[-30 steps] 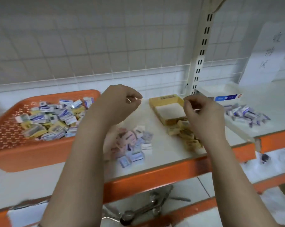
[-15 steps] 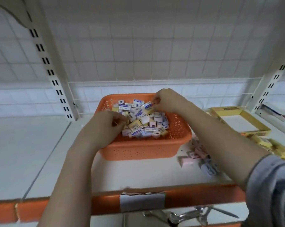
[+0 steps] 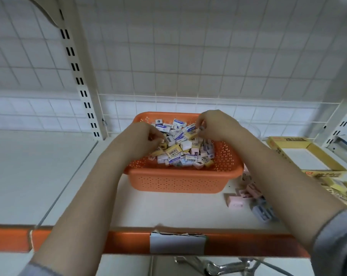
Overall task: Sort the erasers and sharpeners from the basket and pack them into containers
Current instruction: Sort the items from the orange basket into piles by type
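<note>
left hand (image 3: 142, 139): fingers curled into the eraser pile (image 3: 180, 148), grip unclear | right hand (image 3: 214, 126): pinching a small piece at the pile's far right | pile directly under both hands, inside orange basket (image 3: 178, 182), mid-shelf | yellow box (image 3: 306, 156) right, nearer right hand

Premises: shop or stockroom, stationery goods. Evidence: white metal shelf (image 3: 168, 208) with orange front edge (image 3: 69, 238) bearing a label holder (image 3: 177, 243); slotted uprights (image 3: 77, 66); wire-grid back panel (image 3: 188, 56); bulk wrapped, barcoded erasers (image 3: 178, 146) in an orange basket (image 3: 178, 182); yellow carton (image 3: 306, 156) beside it.
</note>
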Available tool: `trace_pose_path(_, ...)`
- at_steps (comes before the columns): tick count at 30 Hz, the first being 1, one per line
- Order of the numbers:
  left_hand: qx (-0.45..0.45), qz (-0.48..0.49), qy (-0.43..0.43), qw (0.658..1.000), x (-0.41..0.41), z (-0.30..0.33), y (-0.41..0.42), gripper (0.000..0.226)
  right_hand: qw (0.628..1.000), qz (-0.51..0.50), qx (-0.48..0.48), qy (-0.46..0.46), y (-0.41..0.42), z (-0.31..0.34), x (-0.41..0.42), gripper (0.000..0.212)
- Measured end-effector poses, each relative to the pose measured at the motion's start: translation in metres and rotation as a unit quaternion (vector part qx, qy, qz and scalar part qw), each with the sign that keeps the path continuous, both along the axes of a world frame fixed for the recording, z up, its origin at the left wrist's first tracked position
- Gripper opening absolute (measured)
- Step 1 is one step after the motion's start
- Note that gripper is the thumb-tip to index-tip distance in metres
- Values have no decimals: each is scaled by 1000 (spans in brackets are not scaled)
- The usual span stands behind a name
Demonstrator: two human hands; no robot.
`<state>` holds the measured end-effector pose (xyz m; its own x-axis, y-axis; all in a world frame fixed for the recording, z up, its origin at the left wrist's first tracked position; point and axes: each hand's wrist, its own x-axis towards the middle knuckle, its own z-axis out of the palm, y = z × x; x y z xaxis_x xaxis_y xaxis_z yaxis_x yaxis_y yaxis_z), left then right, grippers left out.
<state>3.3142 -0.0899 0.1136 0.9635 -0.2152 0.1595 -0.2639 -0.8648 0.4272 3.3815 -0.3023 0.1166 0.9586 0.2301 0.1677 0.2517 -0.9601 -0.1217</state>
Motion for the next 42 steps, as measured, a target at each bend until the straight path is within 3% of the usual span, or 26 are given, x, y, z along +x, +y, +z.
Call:
trace_pose_path(2,53,-22,3,998,24,0,-4,22,989,-5,142,-46,-7,4,-19,16)
trace_pose_path(5,140,-62,4,988,55,-2,-13,34,942,-21,317,-113,-18,4,-57,10)
trace_pose_path(11,228,-69,21,971,78,-10,-26,42,871,-65,460,-158,-36,-11,-103,9)
trace_pose_path(20,167,-38,11,985,74,-3,-28,35,858,-95,481,-151,-40,-25,-112,10)
trace_pose_path(25,44,-52,-44,997,47,17,-35,36,852,-125,478,-171,-51,-23,-112,12)
trace_pose_path(30,-58,-103,-109,987,4,24,-63,32,850,-172,463,-185,-74,-29,-118,13)
trace_pose_path(36,-132,-135,-143,972,-34,16,-109,23,883,-220,396,-124,-124,-51,-119,24)
trace_pose_path(42,-152,-26,-119,981,-65,-2,-154,28,929,-195,316,-10,-153,-75,-101,27)
